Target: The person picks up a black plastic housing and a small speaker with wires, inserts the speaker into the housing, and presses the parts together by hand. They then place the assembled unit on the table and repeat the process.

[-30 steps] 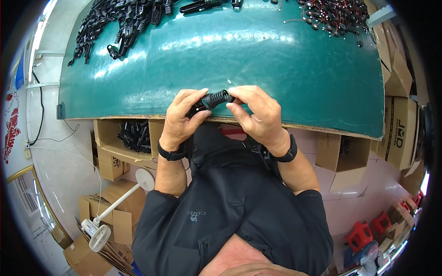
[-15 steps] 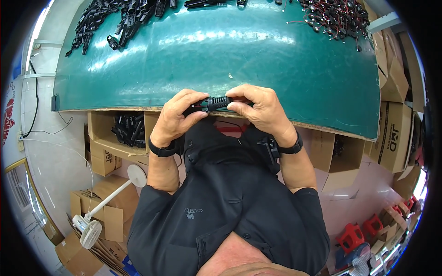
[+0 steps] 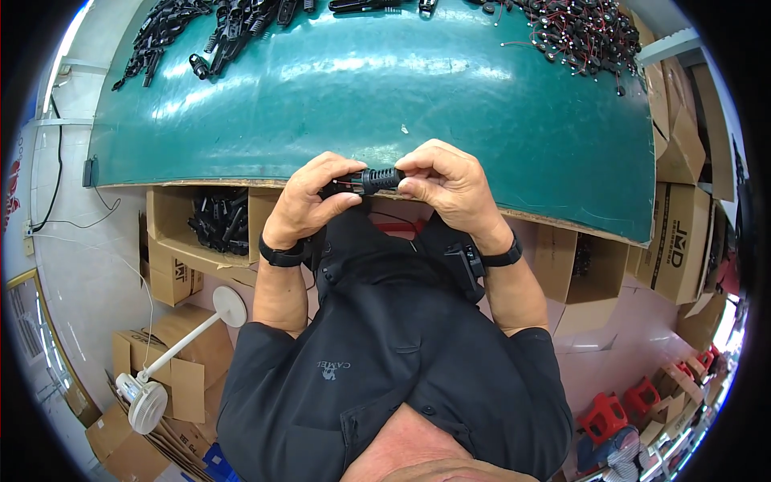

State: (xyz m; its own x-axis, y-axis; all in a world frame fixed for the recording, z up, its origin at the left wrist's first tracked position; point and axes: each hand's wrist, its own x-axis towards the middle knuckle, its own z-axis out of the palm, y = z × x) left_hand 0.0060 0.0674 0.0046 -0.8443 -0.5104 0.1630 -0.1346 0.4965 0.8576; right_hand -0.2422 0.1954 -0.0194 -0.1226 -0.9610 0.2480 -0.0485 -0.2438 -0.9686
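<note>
Just over the table's near edge, I hold a black plastic part with a ribbed section and a bit of red wire showing at its left side. My left hand is closed around its left end, thumb below and fingers above. At its right end, the thumb and fingers of my right hand pinch the ribbed piece. Both ends of the part are partly hidden by my fingers, so its exact kind cannot be made out.
The green table carries black plastic parts at far left and a heap of small round black pieces with red wires at far right. Below its edge stand an open carton of black parts and another carton. A white fan stands lower left.
The whole view has shifted slightly. My hands keep their hold on the black part, with little other visible movement.
</note>
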